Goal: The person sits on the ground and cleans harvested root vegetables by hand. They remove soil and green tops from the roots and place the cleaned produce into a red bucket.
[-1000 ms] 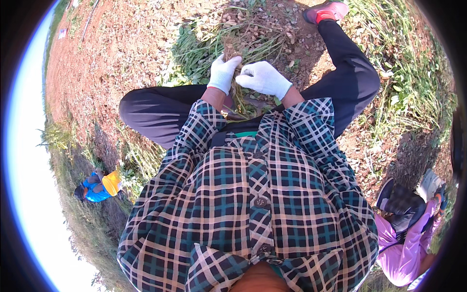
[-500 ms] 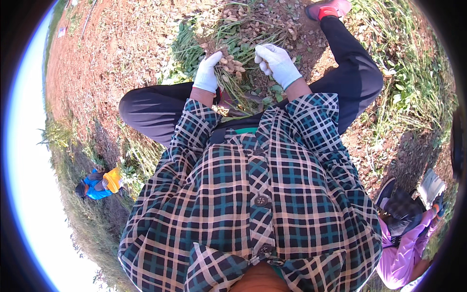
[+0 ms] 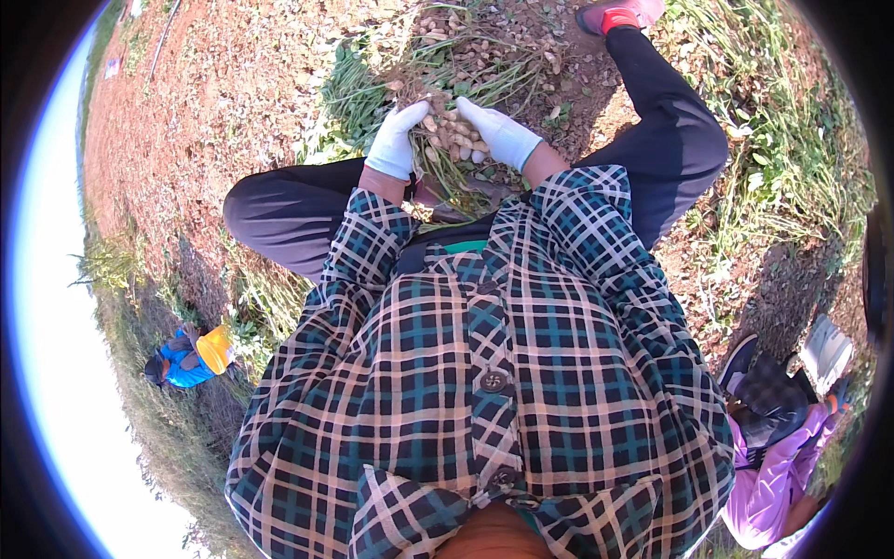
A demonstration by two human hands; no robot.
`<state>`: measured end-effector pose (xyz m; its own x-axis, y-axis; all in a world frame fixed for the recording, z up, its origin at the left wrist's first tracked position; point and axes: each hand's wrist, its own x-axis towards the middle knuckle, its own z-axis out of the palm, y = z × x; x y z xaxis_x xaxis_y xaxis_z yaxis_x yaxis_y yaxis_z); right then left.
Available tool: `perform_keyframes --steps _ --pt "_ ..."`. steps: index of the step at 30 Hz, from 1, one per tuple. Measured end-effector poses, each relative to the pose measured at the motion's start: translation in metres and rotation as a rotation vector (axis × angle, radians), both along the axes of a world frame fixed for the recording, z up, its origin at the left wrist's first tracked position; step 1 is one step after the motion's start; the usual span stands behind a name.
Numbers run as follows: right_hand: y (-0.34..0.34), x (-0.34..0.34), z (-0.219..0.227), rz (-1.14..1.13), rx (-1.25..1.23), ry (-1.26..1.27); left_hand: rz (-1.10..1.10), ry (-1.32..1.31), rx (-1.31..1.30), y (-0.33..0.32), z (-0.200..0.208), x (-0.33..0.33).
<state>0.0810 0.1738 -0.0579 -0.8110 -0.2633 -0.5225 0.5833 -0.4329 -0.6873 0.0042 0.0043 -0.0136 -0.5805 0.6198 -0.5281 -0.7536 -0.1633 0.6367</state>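
My left hand (image 3: 395, 144), in a white glove, is closed round a bunch of pulled-up peanut plants, its thumb along the top. A cluster of tan peanuts (image 3: 454, 135) hangs at the root end of this bunch, between my two hands. My right hand (image 3: 500, 135), gloved in white too, cups the cluster from the right; its thumb lies over the top and its fingertips show below the pods. Green stems (image 3: 453, 186) trail from the bunch down toward my lap. Most fingers of both hands are hidden behind the peanuts.
Loose peanuts (image 3: 447, 23) and green plants (image 3: 354, 88) lie on the reddish soil ahead, between my bent legs. More cut plants (image 3: 764, 121) are heaped at the right. A person in purple (image 3: 768, 484) sits at lower right; another in blue (image 3: 182, 359), beside a yellow bucket (image 3: 215, 348), is at left.
My right hand has moved left, from a closed pose apart from the bunch to cupping the peanut cluster. My left hand keeps its hold on the plants, nearly in place.
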Motion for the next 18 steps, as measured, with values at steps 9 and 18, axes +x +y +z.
perform_keyframes --steps 9,18 --pt "0.009 -0.004 -0.006 -0.268 -0.467 -0.034 -0.041 0.195 -0.139 0.006 0.003 0.001" --pt "0.001 -0.004 0.009 -0.213 -0.155 0.003 -0.041 0.171 -0.162 0.008 -0.007 0.000"
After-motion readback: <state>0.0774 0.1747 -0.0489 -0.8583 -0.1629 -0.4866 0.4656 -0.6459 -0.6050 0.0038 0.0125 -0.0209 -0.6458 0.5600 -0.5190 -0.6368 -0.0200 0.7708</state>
